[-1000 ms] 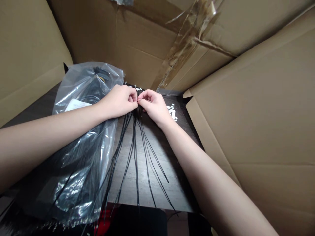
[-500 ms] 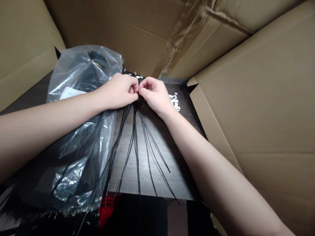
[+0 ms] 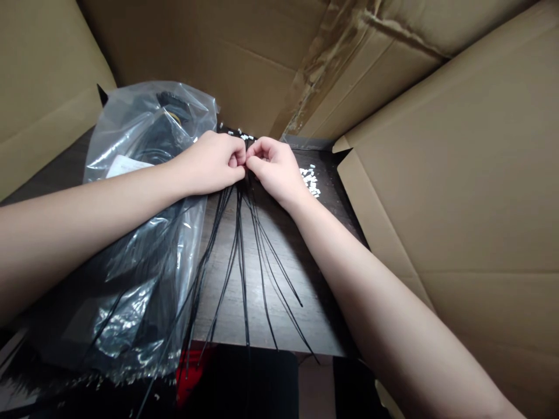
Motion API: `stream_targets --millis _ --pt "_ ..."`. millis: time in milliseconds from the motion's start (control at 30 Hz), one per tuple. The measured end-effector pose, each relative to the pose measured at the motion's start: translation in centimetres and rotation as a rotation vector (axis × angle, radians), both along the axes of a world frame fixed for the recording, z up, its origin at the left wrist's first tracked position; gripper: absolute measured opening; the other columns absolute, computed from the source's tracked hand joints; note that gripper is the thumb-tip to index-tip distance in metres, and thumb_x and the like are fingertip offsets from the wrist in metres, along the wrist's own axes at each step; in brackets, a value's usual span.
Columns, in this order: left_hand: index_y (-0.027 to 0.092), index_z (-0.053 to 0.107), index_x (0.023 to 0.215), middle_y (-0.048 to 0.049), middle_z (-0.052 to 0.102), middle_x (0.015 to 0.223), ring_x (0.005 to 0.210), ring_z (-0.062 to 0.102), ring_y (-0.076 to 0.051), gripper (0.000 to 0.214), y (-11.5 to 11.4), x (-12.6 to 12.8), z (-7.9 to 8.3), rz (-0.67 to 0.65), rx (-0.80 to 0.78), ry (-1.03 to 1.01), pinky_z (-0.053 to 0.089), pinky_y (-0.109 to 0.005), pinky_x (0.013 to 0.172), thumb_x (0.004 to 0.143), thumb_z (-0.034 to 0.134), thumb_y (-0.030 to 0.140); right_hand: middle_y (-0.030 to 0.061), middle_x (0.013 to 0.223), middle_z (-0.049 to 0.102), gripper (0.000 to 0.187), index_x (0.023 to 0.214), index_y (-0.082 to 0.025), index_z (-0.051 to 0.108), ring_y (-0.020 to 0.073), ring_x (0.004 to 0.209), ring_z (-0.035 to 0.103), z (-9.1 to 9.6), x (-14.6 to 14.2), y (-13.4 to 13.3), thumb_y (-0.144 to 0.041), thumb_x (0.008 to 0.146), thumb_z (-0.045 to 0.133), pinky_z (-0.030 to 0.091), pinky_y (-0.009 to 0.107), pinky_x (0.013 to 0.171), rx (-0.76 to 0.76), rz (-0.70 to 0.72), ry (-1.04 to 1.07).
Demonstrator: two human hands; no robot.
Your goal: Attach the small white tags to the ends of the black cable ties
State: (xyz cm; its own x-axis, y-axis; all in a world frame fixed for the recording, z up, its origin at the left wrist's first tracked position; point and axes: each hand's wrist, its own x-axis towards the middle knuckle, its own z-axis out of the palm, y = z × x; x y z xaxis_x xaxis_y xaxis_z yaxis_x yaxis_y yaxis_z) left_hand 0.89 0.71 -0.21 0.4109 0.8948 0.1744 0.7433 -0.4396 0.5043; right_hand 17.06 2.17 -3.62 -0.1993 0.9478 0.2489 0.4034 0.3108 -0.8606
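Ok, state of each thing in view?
left hand: curled, pinching the black cable ties
right hand: curled, pinching the same bunch
black cable ties: fanned out below the hands, over the dark wood table
clear plastic bag: crumpled, dark coils inside
small white pieces: loose on the table
cardboard flaps: folded open

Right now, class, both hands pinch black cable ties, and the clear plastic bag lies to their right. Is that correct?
No: the clear plastic bag lies left of the left hand and right hand pinching the black cable ties, as the head view shows.
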Motion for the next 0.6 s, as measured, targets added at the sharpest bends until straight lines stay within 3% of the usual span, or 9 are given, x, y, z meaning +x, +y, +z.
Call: stream_targets --millis 300,600 --pt "0.016 0.069 0.076 -0.0008 0.066 0.071 0.074 0.064 -0.018 0.016 0.19 -0.23 -0.12 -0.025 0.030 0.042 0.047 -0.030 0.078 0.071 0.056 0.024 -0.0017 0.066 0.057 0.009 0.068 -0.020 0.056 0.0125 0.063 0.047 0.38 -0.27 -0.33 -0.013 0.074 0.059 0.035 0.028 0.062 -0.028 -0.038 -0.025" --pt "0.015 0.070 0.080 -0.0010 0.068 0.074 0.075 0.065 -0.017 0.021 0.20 -0.25 -0.07 -0.028 0.039 0.073 0.048 -0.030 0.080 0.072 0.054 0.025 -0.0032 0.066 0.057 0.004 0.069 -0.020 0.056 0.0121 0.062 0.048 0.43 -0.26 -0.40 -0.017 0.072 0.057 0.036 0.028 0.061 -0.008 -0.046 -0.055"
